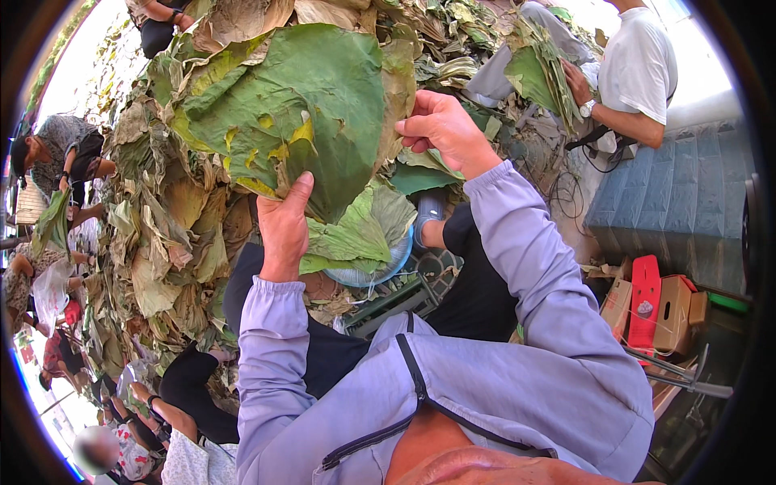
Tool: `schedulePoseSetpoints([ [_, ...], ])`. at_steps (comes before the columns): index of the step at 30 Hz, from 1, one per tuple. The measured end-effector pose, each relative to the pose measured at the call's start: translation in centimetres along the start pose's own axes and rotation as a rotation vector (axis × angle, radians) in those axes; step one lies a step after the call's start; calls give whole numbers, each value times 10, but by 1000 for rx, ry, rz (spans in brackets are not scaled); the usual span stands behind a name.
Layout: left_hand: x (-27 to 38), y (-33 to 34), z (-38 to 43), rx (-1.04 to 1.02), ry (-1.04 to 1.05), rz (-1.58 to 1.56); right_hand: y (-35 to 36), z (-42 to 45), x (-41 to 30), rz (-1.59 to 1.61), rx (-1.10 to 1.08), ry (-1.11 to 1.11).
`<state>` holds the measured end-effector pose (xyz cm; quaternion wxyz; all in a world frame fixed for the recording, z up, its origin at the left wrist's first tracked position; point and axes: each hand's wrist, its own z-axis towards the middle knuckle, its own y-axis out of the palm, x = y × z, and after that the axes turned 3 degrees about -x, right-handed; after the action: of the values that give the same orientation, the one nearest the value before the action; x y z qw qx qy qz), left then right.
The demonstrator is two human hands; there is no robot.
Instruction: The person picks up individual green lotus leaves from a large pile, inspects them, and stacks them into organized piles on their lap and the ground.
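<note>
My left hand (285, 230) grips the lower edge of a large dried lotus leaf (303, 109), thumb on top and fingers hidden beneath. The leaf is mostly green, with yellow patches and several tears. At its right side, my right hand (445, 130) pinches a thin brownish edge (397, 97) between thumb and fingers; whether this belongs to the same leaf or to one under it, I cannot tell. Below, between my knees, more green leaves (364, 230) lie on a blue-rimmed round basin (397, 264), covering most of it.
A heap of dried leaves (176, 242) spreads ahead and left. A person in a white shirt (636, 66) holds a leaf stack (539, 79) at right, near a blue-grey covered block (673, 194) and cardboard boxes (673, 303). Several people work at left. A green plastic crate (394, 309) sits before me.
</note>
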<state>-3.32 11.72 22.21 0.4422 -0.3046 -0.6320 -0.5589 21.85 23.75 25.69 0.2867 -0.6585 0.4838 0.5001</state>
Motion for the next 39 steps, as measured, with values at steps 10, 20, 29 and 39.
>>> schedulePoseSetpoints([
  [10,0,-2,-5,28,4,44,2,-2,5,-87,-99,-58],
  [20,17,-13,-9,-22,-215,-81,11,-2,9,-151,-141,-82],
  [29,15,-15,-14,-38,-274,-125,16,-1,7,-81,-217,-118],
  [39,0,-12,-17,-13,-89,203,14,2,15,-222,-291,-134],
])
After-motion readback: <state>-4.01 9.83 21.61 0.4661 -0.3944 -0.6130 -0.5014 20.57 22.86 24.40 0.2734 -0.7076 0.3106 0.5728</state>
